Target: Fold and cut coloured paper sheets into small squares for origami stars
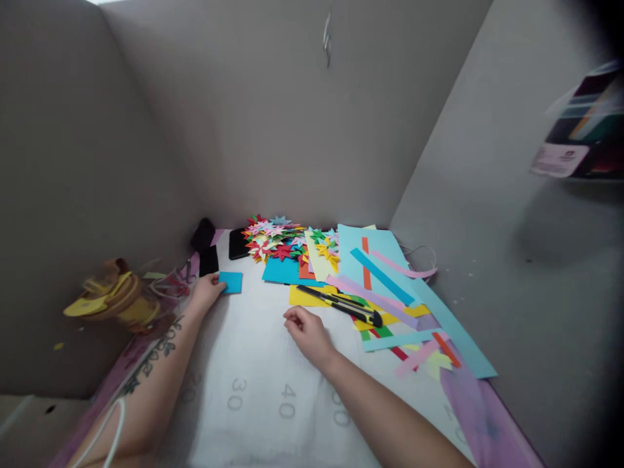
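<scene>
At the left of the table, my left hand (208, 288) is closed on the edge of a small blue paper square (231, 283), pinched between thumb and fingers. My right hand (308, 333) hovers over or rests on the white sheet near the middle, its fingers curled together; whether anything is in them is hidden. Just beyond it lie a yellow paper piece (299, 296) and a black and yellow utility knife (370, 316). A larger blue paper sheet (280, 270) lies farther back, below a heap of folded paper stars (268, 237) in many colours.
Loose paper strips (385, 279) and light blue sheets (348, 240) cover the right side. A black phone-like object (238, 245) lies behind the left hand. A yellow-brown container (134, 302) stands at the left edge. Grey walls (292, 130) enclose the table; a packet (580, 130) hangs right.
</scene>
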Demonstrator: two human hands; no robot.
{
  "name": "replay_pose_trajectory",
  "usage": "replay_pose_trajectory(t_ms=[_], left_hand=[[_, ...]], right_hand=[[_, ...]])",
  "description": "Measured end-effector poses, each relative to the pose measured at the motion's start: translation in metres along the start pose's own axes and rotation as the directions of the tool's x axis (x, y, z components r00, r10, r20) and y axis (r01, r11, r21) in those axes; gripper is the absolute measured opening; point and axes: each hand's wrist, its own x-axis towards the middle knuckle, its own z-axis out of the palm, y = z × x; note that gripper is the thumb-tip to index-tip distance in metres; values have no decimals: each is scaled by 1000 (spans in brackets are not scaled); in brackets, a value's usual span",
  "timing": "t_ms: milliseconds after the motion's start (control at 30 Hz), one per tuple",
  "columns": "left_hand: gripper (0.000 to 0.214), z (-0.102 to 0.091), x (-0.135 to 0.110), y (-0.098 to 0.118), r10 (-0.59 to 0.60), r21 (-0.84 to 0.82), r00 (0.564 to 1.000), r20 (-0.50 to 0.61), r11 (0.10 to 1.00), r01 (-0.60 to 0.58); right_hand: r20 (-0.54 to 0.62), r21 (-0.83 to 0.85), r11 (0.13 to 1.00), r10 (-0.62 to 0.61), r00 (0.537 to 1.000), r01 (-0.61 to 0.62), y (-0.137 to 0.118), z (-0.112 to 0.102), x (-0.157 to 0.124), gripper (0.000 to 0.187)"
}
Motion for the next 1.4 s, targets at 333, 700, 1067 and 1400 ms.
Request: replay_pose_trajectory(t_ms=[333,700,1067,1400], left_hand=[[31,10,-8,-1,341,304,916,210,868,-393],[32,11,-12,6,300,411,911,283,820,-398],[48,56,-91,86,61,-345,958,281,938,41],[28,96,-95,111,-107,-663,844,525,571,484]], right_hand=[[-12,-448,887,-135,991,116,-9,-89,15,14],[39,-691,722,-3,999,29,23,-119,12,38],[-443,-672,665,-9,896,-326,40,-189,21,36],[-558,-704,510,32,829,-493,45,-177,17,37]])
